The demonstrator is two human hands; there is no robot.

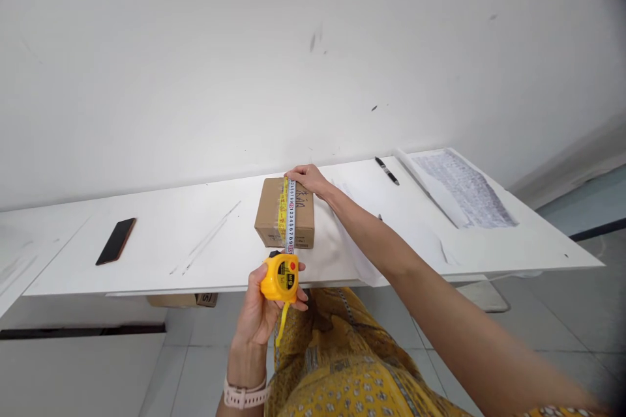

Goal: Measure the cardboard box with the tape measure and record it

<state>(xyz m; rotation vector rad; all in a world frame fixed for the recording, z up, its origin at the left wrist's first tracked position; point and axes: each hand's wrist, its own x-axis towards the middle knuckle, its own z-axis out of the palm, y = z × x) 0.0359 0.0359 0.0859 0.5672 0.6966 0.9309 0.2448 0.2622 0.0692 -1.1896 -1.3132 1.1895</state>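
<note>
My left hand is closed around the yellow case of a tape measure, just off the front edge of the table. A numbered blade runs out of the case and lies along the top of a brown cardboard box. At the box's far edge, my right hand pinches the blade's end; its fingertips are partly hidden. Yellow printed tape and dark handwriting mark the box top. A yellow strap hangs below the case.
The box stands on a white table against a white wall. To the left lies a black phone. On the right are a black pen, handwritten sheets and loose white paper. Another cardboard box sits below the table.
</note>
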